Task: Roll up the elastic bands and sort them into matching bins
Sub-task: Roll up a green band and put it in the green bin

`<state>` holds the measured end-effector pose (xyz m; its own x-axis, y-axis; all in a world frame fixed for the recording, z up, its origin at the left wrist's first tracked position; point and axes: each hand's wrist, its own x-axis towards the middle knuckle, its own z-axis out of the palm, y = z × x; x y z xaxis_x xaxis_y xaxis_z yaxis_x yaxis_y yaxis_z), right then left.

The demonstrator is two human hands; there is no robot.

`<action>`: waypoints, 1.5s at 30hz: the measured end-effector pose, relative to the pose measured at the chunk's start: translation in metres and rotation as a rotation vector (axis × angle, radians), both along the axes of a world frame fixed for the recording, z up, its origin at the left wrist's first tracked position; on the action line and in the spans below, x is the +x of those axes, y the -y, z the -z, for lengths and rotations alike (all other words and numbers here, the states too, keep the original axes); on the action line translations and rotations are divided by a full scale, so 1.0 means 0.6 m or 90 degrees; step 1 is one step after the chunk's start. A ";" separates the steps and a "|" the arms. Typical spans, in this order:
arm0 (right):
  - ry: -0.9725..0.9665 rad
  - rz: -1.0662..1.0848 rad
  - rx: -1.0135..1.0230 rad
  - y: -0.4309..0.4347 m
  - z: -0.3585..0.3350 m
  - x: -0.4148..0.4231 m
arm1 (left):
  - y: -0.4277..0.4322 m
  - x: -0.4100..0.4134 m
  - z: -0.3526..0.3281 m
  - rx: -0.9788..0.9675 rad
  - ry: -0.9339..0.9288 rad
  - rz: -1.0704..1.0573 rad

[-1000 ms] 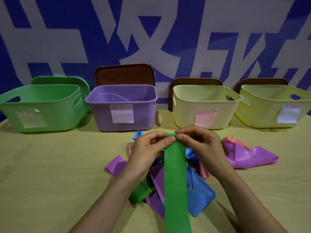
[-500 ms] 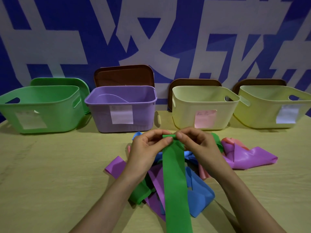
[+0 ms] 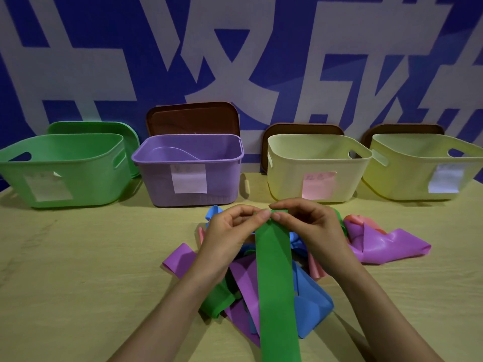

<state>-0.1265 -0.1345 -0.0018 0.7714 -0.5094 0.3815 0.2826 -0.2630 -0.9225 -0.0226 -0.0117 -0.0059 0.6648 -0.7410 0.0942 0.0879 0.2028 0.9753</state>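
Barely started: left hand (image 3: pixel 230 231) and right hand (image 3: pixel 311 226) pinching far end of long green elastic band (image 3: pixel 274 278), first fold only; tangled coloured bands (image 3: pixel 371 244) unsorted on table, green plastic bin (image 3: pixel 62 168) waiting.

A pale wood-grain tabletop (image 3: pixel 78 270) is filling the lower part of the view. Along its far edge, a blue wall (image 3: pixel 109 27) with large white characters is rising behind everything. A green lid (image 3: pixel 104 126) is leaning against that wall toward the far left corner. Three brown lids are standing upright along the same edge: one left of centre (image 3: pixel 193 118), one right of centre (image 3: pixel 303 128), and one toward the far right corner (image 3: pixel 402 129).
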 end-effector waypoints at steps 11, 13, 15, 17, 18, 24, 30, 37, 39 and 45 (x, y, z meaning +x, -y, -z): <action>-0.019 -0.009 -0.018 0.003 0.004 0.002 | 0.003 0.003 0.005 -0.033 0.035 -0.039; -0.042 -0.021 -0.004 0.002 0.003 0.003 | 0.003 0.003 0.007 -0.043 0.041 -0.045; -0.043 -0.017 0.006 0.000 0.002 0.003 | 0.004 0.002 0.008 -0.044 0.063 -0.045; -0.025 0.005 0.000 0.001 0.005 0.003 | 0.005 0.002 0.009 -0.049 0.079 -0.048; -0.016 0.014 -0.010 0.001 0.006 0.004 | 0.006 0.001 0.010 -0.054 0.076 -0.045; 0.019 0.008 -0.006 0.003 0.002 0.000 | 0.004 -0.002 0.006 -0.045 -0.036 0.012; 0.007 0.005 -0.003 0.002 -0.001 -0.001 | 0.002 0.001 0.003 -0.055 -0.048 0.008; -0.001 0.012 -0.003 0.004 -0.001 -0.002 | 0.002 -0.003 -0.001 -0.064 -0.023 0.000; -0.010 0.009 0.004 0.003 0.000 0.000 | 0.003 0.000 0.001 -0.057 -0.006 -0.018; -0.058 -0.006 0.049 0.005 0.000 0.001 | 0.004 0.005 0.007 -0.031 0.077 -0.058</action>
<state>-0.1262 -0.1373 -0.0015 0.8061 -0.5266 0.2701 0.1994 -0.1880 -0.9617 -0.0199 -0.0141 -0.0099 0.7109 -0.6707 0.2114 -0.0502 0.2514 0.9666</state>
